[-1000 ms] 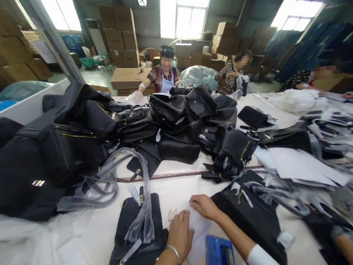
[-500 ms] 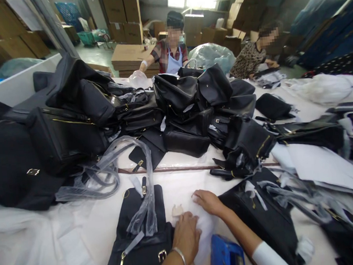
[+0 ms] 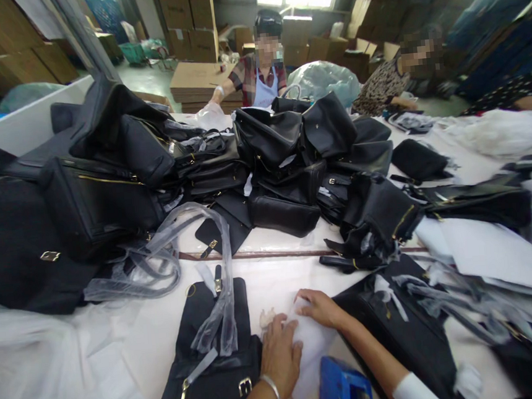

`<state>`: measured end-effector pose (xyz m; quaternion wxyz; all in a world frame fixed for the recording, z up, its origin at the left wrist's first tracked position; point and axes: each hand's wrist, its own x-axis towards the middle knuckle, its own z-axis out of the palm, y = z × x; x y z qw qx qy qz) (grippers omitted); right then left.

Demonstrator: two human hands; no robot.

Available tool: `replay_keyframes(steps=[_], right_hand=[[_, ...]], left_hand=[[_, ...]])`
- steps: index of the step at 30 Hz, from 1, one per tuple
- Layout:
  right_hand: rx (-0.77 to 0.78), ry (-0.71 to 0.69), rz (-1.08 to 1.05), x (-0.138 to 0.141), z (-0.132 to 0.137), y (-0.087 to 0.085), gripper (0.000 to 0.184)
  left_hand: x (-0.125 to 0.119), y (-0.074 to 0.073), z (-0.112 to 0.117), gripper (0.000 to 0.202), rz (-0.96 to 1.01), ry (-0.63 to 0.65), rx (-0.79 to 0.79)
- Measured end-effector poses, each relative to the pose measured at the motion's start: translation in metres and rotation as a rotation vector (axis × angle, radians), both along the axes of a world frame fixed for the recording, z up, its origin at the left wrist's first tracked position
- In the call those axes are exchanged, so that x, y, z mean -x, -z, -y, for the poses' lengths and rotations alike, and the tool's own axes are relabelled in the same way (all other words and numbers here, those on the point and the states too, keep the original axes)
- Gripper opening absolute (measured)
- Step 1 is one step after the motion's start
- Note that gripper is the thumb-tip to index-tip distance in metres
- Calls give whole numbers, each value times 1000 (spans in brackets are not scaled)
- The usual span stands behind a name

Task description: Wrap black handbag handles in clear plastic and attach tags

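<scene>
Head view, one frame.

My left hand [image 3: 279, 350] lies palm down on a white sheet [image 3: 316, 344], fingers loosely spread and gripping nothing. There is a silver bangle [image 3: 272, 388] on that wrist. My right hand [image 3: 319, 306] is also flat and empty, with its fingertips on the far edge of the same sheet. The two hands are close together but not touching.

The sheet lies on the worktop [image 3: 273, 276] at the near edge, between a flat black bag [image 3: 211, 378] on the left and another black bag [image 3: 398, 331] on the right. A small pale crumpled scrap [image 3: 267, 317] sits just beyond my left fingertips. I cannot tell what it is.

A strap wrapped in clear film [image 3: 223, 315] drapes over the flat bag. Gold buckles show on the bag's near end. A blue object [image 3: 343, 392] stands at the bottom edge, between my forearms, only partly in view.

Further back a brown strip [image 3: 261, 251] runs across the worktop. Behind it is a heap of black bags [image 3: 281, 161], some with gold zips. Loose white sheets [image 3: 479, 249] lie to the right.

At the far end a person in a pale apron [image 3: 262, 82] handles clear plastic, and a second person [image 3: 389, 83] sits to the right. Cardboard boxes [image 3: 187, 14] are stacked behind them.
</scene>
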<state>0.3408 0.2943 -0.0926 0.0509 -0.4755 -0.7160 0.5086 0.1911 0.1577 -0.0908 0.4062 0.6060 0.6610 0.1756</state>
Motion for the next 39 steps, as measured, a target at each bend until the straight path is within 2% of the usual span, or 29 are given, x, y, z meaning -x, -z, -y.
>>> replay_keyframes(steps=[3, 8, 12, 17, 20, 23, 26, 28, 30, 31, 33, 34, 36, 39], right_hand=[[-44, 86, -19, 3, -6, -7, 7], [-169, 389, -45, 8, -16, -15, 23], [-276, 599, -97, 13, -18, -25, 35], [-328, 725, -180, 22, -5, -47, 44], [-303, 715, -220, 28, 11, -59, 43], [-199, 653, -261, 34, 29, -67, 39], [-105, 560, -300, 42, 47, -74, 38], [-49, 514, -341, 53, 62, -80, 39], [51, 474, -397, 71, 80, -86, 39], [99, 444, -430, 83, 89, -90, 40], [138, 375, -495, 109, 109, -97, 40], [130, 336, -523, 122, 117, -100, 40], [93, 272, -575, 144, 129, -103, 41], [32, 273, -535, 160, 135, -97, 43]], left_hand=[[-3, 3, 5, 47, -35, 12, 15], [-4, 7, 4, 42, -115, 48, 35], [-6, 4, -2, 37, -141, 74, 43], [-8, -2, -3, 38, -90, 7, 65], [2, -6, -2, 38, 2, -45, 80], [26, -14, -4, 36, 141, -98, 71], [59, -34, 1, 33, 308, -177, 75], [78, -54, 10, 49, 425, -217, 98], [92, -76, 23, 60, 694, -251, 148], [97, -86, 31, 58, 880, -271, 182], [107, -101, 46, 54, 1207, -354, 255], [114, -105, 54, 56, 1291, -411, 281], [135, -108, 71, 57, 1272, -528, 288], [187, -106, 105, 47, 1128, -691, 211]])
